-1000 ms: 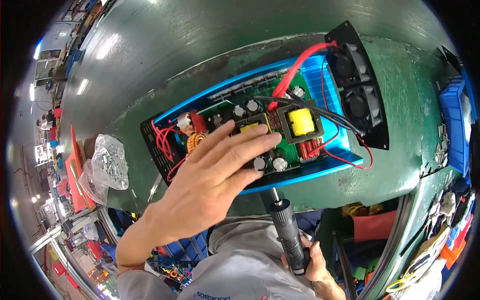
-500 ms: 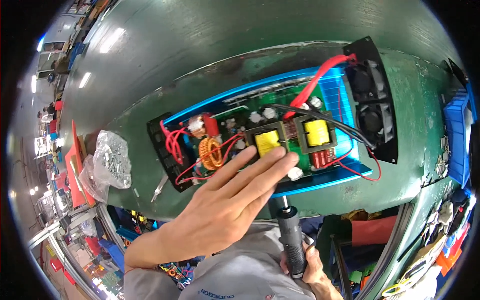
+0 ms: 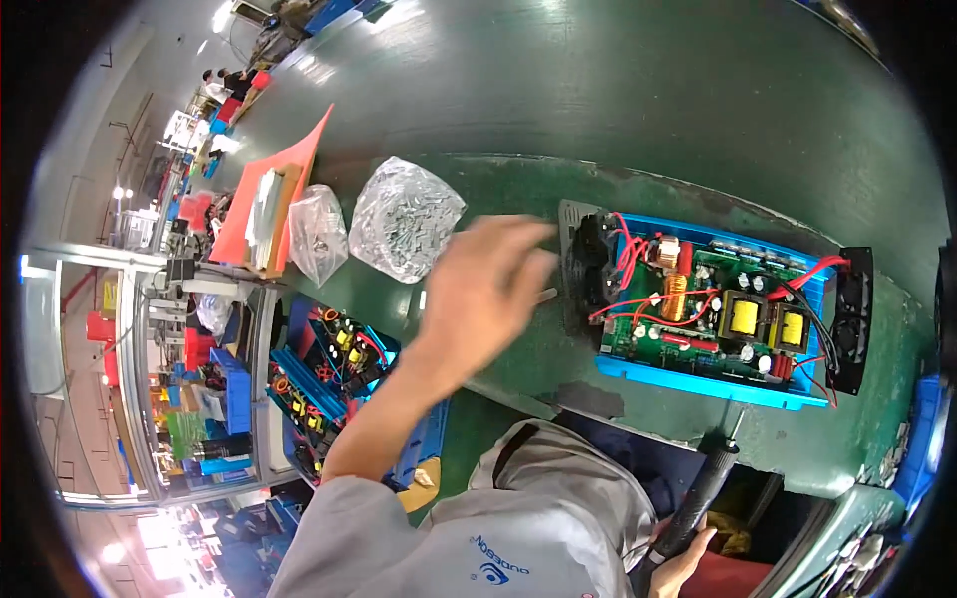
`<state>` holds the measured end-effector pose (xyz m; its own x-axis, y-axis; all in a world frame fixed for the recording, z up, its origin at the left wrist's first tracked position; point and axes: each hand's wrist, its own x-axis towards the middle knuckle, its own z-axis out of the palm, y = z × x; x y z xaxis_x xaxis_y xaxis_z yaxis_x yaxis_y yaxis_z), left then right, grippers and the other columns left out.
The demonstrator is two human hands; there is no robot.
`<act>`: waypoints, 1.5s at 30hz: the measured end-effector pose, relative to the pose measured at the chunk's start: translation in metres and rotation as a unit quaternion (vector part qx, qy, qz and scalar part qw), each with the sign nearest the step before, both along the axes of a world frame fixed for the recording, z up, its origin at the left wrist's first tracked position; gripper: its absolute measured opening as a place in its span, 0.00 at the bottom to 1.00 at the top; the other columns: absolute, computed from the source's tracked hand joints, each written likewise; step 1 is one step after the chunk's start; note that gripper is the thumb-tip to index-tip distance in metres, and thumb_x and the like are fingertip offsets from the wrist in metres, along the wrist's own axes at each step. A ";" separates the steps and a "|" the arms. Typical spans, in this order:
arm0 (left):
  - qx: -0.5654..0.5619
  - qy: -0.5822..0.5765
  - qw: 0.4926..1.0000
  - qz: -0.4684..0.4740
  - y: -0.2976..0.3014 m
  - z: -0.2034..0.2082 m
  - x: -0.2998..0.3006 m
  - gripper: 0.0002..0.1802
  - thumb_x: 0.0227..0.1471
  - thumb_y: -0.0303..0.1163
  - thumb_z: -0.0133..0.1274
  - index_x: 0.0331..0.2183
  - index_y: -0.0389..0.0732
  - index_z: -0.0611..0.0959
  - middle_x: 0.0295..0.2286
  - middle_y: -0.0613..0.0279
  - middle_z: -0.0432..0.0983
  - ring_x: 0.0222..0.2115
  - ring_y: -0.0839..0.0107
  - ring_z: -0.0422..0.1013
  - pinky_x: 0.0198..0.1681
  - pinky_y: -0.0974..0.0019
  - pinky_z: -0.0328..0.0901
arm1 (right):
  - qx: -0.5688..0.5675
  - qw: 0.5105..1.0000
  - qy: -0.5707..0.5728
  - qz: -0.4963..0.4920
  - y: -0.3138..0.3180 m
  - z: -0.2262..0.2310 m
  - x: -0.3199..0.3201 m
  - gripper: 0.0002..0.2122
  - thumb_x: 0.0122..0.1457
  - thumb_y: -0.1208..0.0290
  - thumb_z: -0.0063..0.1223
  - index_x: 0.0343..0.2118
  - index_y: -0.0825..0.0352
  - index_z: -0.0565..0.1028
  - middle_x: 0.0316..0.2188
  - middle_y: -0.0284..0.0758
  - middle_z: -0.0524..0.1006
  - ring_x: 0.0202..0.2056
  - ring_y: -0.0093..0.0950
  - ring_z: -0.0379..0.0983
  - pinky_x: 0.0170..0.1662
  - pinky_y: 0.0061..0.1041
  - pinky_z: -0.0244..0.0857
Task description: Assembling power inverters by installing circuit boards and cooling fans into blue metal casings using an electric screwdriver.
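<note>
My right hand [image 3: 686,566] is closed around a black power screwdriver [image 3: 701,488], low at the right. Its thin bit points up at the near side of a blue metal housing [image 3: 698,389]. Inside the housing is a green circuit board with yellow-wound transformers [image 3: 744,317], a copper coil [image 3: 674,296] and red and black wires. Black end plates with fans stand at its left and right ends. Left of the housing, my left hand [image 3: 478,289] hovers over the bench, its fingers smeared by motion. Beside it lies a clear plastic bag of small grey metal parts [image 3: 409,221].
A smaller clear bag [image 3: 318,237] lies beside an orange-red folder [image 3: 271,189] with papers. Below the bench edge on the left, a blue bin [image 3: 424,439] holds several similar open units. Another blue bin [image 3: 917,439] is at the far right. People stand far off at the upper left.
My left hand has lifted off the circuit board and moved left toward the bag of metal parts. The view has turned left. My right hand still holds the screwdriver beside the housing.
</note>
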<state>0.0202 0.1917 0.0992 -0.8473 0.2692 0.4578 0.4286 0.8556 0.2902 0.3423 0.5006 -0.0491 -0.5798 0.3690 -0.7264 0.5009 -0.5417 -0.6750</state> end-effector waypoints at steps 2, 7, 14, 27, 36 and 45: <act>0.078 -0.058 0.981 0.167 -0.051 -0.010 0.025 0.09 0.54 0.30 0.62 0.38 0.39 0.84 0.34 0.55 0.80 0.32 0.59 0.78 0.37 0.61 0.71 | 0.038 0.999 0.033 0.015 -0.017 0.021 -0.016 0.35 0.69 0.37 0.28 0.60 0.67 0.66 0.27 0.34 0.74 0.26 0.27 0.70 0.30 0.25 0.64; 0.090 -0.132 0.946 0.281 -0.112 -0.052 0.077 0.11 0.50 0.29 0.66 0.37 0.37 0.88 0.29 0.57 0.79 0.28 0.69 0.75 0.34 0.67 0.68 | 0.071 0.996 0.047 -0.008 -0.047 0.043 -0.035 0.35 0.69 0.38 0.26 0.57 0.69 0.69 0.21 0.30 0.69 0.18 0.21 0.65 0.22 0.19 0.56; 0.006 -0.023 0.983 0.183 -0.142 -0.069 0.073 0.10 0.60 0.33 0.57 0.36 0.36 0.84 0.30 0.53 0.76 0.29 0.58 0.72 0.36 0.60 0.67 | 0.164 0.975 0.043 0.142 -0.060 0.031 -0.032 0.23 0.72 0.46 0.31 0.40 0.63 0.73 0.25 0.30 0.74 0.22 0.21 0.69 0.27 0.22 0.62; 0.279 -0.242 0.909 -0.192 0.017 0.002 0.033 0.09 0.64 0.28 0.51 0.41 0.32 0.80 0.37 0.57 0.81 0.34 0.75 0.77 0.38 0.72 0.69 | 0.237 0.944 0.080 0.214 -0.075 0.066 -0.047 0.32 0.73 0.45 0.23 0.60 0.69 0.69 0.30 0.32 0.72 0.33 0.22 0.65 0.41 0.24 0.61; 0.143 -0.267 0.912 -0.276 0.093 -0.006 0.017 0.08 0.58 0.28 0.60 0.37 0.34 0.85 0.37 0.65 0.82 0.35 0.78 0.76 0.42 0.75 0.68 | 0.187 0.956 0.056 0.219 -0.076 0.072 -0.055 0.31 0.74 0.46 0.25 0.58 0.69 0.70 0.26 0.30 0.70 0.28 0.20 0.62 0.36 0.24 0.59; -0.107 0.003 0.919 -0.381 0.109 -0.011 -0.007 0.06 0.54 0.25 0.60 0.36 0.38 0.86 0.54 0.60 0.75 0.52 0.62 0.72 0.53 0.61 0.67 | 0.180 0.954 0.062 0.230 -0.068 0.072 -0.062 0.32 0.73 0.45 0.25 0.58 0.71 0.70 0.26 0.31 0.71 0.29 0.21 0.64 0.37 0.24 0.60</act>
